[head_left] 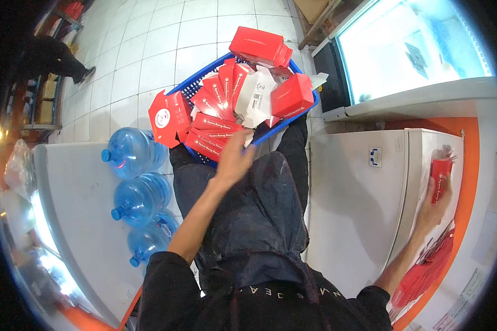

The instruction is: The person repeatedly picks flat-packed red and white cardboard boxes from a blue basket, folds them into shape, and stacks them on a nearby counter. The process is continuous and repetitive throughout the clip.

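Note:
A blue plastic basket [270, 131] in front of my legs is heaped with red cardboard food boxes. Some stand folded up, like the red box [292, 96] at its right; several others lie fanned out and flat. One white inner face [255, 98] shows among them. Over the basket's near edge, my left hand [235, 163] reaches with fingers stretched out beside the red boxes [207, 142]; no held thing shows in it. Far to the right, above the white cabinet, my right hand [435, 207] is closed around a red carton [440, 174].
Blue water bottles [141, 198] lie stacked on my left beside a white chest [77, 220]. A white fridge-like cabinet [353, 193] stands on my right, with a red pile of flat cartons [425, 270]. A lit display case [414, 49] is beyond. Another person's leg [66, 60] shows far left.

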Available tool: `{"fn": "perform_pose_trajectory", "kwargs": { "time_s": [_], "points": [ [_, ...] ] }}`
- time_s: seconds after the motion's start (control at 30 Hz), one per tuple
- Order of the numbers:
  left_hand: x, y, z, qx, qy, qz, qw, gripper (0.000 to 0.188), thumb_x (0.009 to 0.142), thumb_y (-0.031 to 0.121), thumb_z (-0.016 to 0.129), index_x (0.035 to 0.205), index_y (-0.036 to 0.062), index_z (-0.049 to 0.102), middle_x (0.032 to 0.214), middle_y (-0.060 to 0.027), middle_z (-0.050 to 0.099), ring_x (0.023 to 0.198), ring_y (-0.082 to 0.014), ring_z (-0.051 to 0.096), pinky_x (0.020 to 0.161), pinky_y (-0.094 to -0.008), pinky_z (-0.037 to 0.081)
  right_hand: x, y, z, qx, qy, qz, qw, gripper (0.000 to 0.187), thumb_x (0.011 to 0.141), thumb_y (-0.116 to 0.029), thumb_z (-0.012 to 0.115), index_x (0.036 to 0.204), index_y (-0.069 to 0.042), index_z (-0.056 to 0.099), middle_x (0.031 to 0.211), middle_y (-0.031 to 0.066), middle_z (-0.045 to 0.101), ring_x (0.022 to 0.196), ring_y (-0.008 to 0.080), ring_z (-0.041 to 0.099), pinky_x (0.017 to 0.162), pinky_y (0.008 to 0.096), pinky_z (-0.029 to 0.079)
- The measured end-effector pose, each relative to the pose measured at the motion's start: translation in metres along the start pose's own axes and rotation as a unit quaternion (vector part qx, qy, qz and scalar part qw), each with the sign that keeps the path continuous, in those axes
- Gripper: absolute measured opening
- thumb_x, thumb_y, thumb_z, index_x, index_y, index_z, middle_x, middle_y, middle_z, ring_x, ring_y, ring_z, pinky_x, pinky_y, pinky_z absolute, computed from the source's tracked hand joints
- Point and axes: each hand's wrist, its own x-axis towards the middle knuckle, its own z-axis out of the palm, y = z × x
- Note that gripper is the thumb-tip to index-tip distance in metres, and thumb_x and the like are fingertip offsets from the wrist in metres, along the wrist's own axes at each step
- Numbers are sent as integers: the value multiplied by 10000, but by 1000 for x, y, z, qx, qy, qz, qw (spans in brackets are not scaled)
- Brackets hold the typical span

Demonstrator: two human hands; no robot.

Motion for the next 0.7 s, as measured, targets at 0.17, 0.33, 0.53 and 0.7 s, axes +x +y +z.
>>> {"fn": "perform_pose_trajectory", "kwargs": {
  "time_s": [0.17,0.33,0.53,0.7],
  "points": [
    [-33,-29,-59,4,113,-94,989,396,958,90,662,1331,-19,589,1300,-229,653,1246,-366,626,1077,-426,462,-37,-137,161,346,-289,47,891,963,828,-438,869,1571,-53,393,1504,181,512,1352,309,536,1086,458,452],
    [-49,-3,-63,-49,104,-123,986,407,973,108,668,1343,-31,570,1319,-234,649,1279,-344,617,1100,-432,450,-72,-216,366,453,-301,184,818,1150,756,-440,933,1549,88,289,1546,234,448,1342,337,542,1130,437,439],
    [-79,17,-67,-144,165,-193,956,513,980,173,711,1414,-18,515,1413,-223,594,1361,-318,553,1177,-436,392,-100,-297,289,594,-411,28,691,337,975,-220,717,1243,-25,656,1194,118,721,1070,250,692,924,375,524],
    [-38,32,-67,-264,117,-165,943,723,957,319,748,1501,-4,398,1377,-198,607,1289,-278,593,1102,-449,457,-114,-287,127,336,-462,-365,735,200,981,-193,649,1138,-69,637,1004,153,628,971,355,657,825,453,536]
  ]
}}
